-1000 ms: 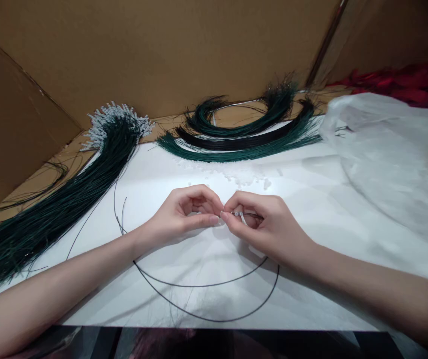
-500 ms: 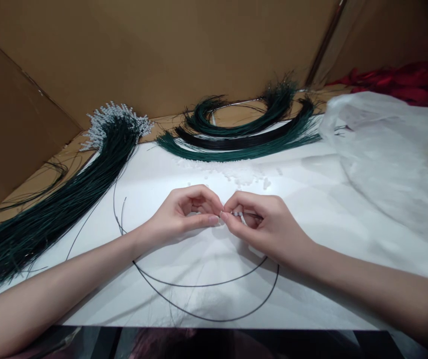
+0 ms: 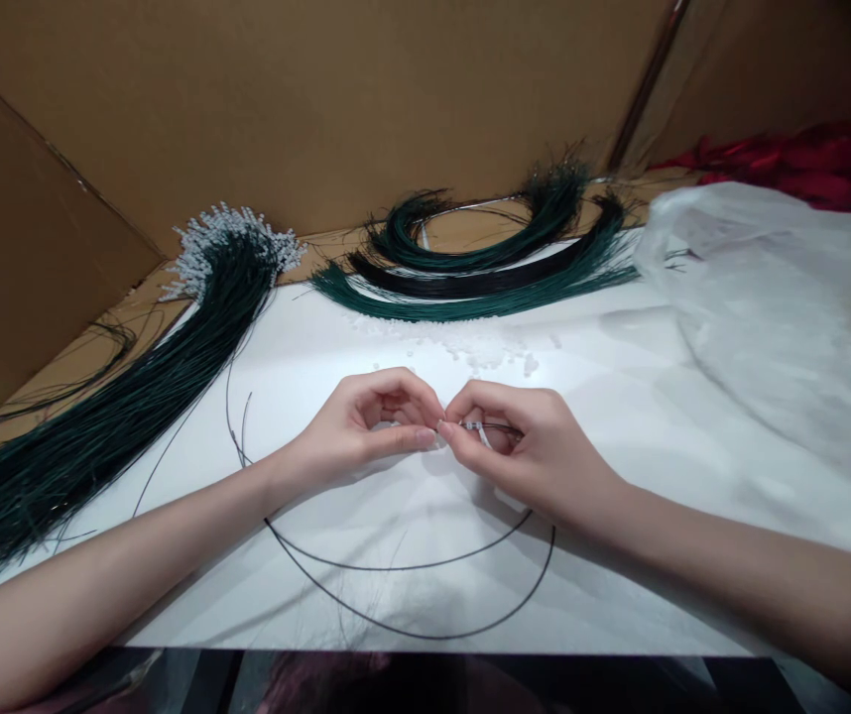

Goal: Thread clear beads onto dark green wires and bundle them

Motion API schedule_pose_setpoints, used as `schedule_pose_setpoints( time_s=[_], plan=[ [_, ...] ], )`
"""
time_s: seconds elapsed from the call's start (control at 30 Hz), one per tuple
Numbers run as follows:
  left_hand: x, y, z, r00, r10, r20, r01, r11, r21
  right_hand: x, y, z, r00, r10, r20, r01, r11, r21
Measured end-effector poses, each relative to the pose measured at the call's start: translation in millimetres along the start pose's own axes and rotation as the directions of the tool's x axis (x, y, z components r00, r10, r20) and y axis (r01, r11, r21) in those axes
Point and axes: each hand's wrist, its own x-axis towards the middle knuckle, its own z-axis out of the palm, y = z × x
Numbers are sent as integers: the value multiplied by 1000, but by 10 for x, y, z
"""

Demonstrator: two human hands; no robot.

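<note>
At the middle of the white tabletop [image 3: 604, 397], my right hand [image 3: 545, 436] pinches a thin dark wire [image 3: 425, 638] between thumb and index finger. Small whitish beads [image 3: 474, 426] show on the wire inside that hand. The rest of the wire hangs in wide loops below the hands and passes by my left forearm. My left hand [image 3: 355, 416] meets the right at the fingertips, its thumb and index finger closed in a pinch. What lies between the left fingertips is too small to make out.
Loose whitish beads [image 3: 477, 342] lie scattered beyond the hands. Curved bundles of dark green wires [image 3: 470, 309] rest behind them. Another long bundle [image 3: 173, 367], tipped with white beads, lies at left. A translucent plastic bag [image 3: 775, 307] and red material [image 3: 812, 164] are at right; cardboard walls [image 3: 336, 109] stand behind.
</note>
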Motion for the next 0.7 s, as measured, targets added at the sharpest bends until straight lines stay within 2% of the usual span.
schedule_pose_setpoints(
  time_s=[0.7],
  plan=[
    [7,6,7,1000,1,-11,-1,1000,0,17,-13,-9,1000,13,10,-13,1000,-1]
  ],
)
